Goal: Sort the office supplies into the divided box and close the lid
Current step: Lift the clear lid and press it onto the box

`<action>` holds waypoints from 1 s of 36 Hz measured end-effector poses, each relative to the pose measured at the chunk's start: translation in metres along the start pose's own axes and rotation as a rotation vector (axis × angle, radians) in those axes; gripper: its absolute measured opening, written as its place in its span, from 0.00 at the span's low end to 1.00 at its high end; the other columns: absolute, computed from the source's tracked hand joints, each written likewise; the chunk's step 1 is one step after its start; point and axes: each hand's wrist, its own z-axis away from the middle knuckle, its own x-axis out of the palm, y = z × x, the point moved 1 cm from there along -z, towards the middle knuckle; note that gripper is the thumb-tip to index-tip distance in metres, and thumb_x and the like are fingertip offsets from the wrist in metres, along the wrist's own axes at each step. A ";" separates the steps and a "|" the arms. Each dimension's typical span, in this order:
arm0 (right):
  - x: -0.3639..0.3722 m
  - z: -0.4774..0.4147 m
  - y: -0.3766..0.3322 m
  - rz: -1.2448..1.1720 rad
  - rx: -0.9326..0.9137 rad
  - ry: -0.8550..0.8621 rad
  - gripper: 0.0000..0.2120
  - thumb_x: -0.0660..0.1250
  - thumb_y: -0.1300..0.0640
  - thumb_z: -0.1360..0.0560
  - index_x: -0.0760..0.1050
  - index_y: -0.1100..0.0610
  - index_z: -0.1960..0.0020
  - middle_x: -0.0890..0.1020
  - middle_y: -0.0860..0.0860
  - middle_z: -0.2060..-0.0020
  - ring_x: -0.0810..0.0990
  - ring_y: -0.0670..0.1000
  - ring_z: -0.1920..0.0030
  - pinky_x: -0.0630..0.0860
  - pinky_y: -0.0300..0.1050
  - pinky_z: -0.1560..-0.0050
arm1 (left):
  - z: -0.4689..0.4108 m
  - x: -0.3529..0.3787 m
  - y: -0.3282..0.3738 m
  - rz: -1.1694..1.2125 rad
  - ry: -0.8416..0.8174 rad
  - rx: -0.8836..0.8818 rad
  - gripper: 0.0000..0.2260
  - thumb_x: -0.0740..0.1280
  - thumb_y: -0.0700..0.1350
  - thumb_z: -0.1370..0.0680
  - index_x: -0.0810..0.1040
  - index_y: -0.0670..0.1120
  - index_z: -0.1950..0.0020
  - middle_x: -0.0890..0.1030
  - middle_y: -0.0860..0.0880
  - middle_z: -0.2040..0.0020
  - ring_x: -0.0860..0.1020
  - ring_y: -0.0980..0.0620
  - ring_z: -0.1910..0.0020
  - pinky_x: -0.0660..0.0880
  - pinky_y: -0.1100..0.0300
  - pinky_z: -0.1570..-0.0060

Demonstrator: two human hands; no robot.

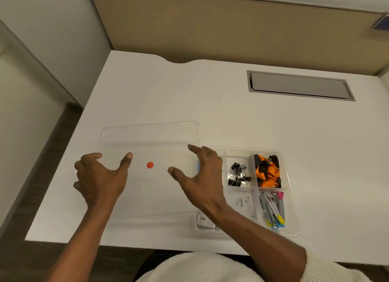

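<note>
A clear plastic lid (151,138) with a red dot sticker (149,165) lies level just over the white desk, left of the divided box (292,218). My left hand (99,176) grips its left edge, thumb on top. My right hand (204,180) grips its right edge, beside the box's left side. The clear box holds black binder clips (239,175), an orange and black lanyard (267,172), metal staplers with coloured tabs (271,208) and a white card packet (242,201). My right forearm covers the box's near left compartments.
A grey recessed cable hatch (299,86) sits in the desk at the back right. A tan partition (210,29) rises behind the desk. The desk's left edge drops to a dark floor (42,155).
</note>
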 end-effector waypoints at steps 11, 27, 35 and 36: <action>-0.116 0.002 0.095 -0.076 0.225 0.382 0.23 0.79 0.42 0.30 0.80 0.44 0.36 0.78 0.39 0.41 0.75 0.48 0.35 0.75 0.57 0.32 | 0.111 0.075 0.060 -0.025 -0.347 0.337 0.37 0.77 0.65 0.31 0.70 0.47 0.32 0.71 0.46 0.33 0.76 0.43 0.36 0.70 0.46 0.36; -0.173 0.023 0.171 0.281 0.156 0.326 0.28 0.79 0.46 0.29 0.78 0.52 0.32 0.78 0.53 0.34 0.75 0.55 0.35 0.80 0.58 0.39 | 0.174 0.113 0.068 -0.120 -0.402 0.566 0.35 0.74 0.64 0.28 0.68 0.46 0.29 0.68 0.46 0.30 0.74 0.44 0.33 0.76 0.47 0.36; -0.159 0.030 0.194 0.570 0.049 0.132 0.39 0.58 0.32 0.21 0.56 0.50 0.17 0.57 0.59 0.19 0.63 0.61 0.22 0.76 0.62 0.31 | 0.183 0.133 0.045 -0.235 -0.418 0.602 0.51 0.52 0.79 0.27 0.46 0.46 0.16 0.49 0.45 0.15 0.59 0.41 0.18 0.63 0.49 0.24; -0.156 0.032 0.199 0.576 0.029 0.127 0.39 0.53 0.32 0.20 0.50 0.50 0.16 0.51 0.58 0.17 0.60 0.61 0.20 0.73 0.61 0.28 | 0.184 0.135 0.042 -0.252 -0.401 0.625 0.51 0.50 0.79 0.27 0.45 0.46 0.16 0.48 0.44 0.15 0.60 0.41 0.19 0.64 0.48 0.25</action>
